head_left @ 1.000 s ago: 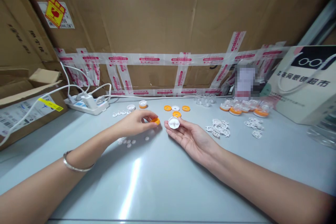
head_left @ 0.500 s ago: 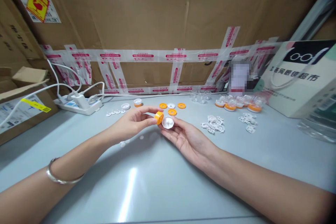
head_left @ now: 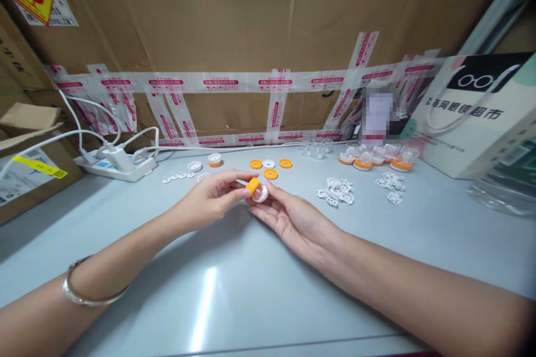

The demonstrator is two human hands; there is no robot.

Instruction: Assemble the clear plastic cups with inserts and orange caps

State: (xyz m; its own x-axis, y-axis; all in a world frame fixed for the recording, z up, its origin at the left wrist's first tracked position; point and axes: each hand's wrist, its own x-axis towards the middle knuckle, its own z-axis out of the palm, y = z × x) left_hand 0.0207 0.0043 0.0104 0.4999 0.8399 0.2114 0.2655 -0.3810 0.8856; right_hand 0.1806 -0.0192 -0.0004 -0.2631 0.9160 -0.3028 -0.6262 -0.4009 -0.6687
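Between thumb and fingers my left hand (head_left: 215, 196) grips an orange round cap (head_left: 252, 185), which is tilted. My right hand (head_left: 291, 217) holds a white round cup (head_left: 260, 193) at its fingertips, palm turned up. The orange cap touches or overlaps the cup's left edge. Behind the hands lie orange rings (head_left: 270, 174) and a white ring (head_left: 268, 164). An orange and white round piece (head_left: 214, 160) and a white ring-shaped piece (head_left: 195, 167) are further left, with several small white discs (head_left: 179, 175) beside them.
White flat cut-out parts (head_left: 336, 192) form a pile right of my hands. Clear domed pieces with orange bases (head_left: 362, 163) stand behind it. A power strip (head_left: 121, 167) sits at left, a paper bag (head_left: 469, 117) and clear bottle (head_left: 502, 178) at right. Cardboard (head_left: 234, 17) rises behind.
The orange cap has come over the white cup's edge, and the cup has tilted. The whole view has shifted slightly, and a white ring now shows behind my left hand.
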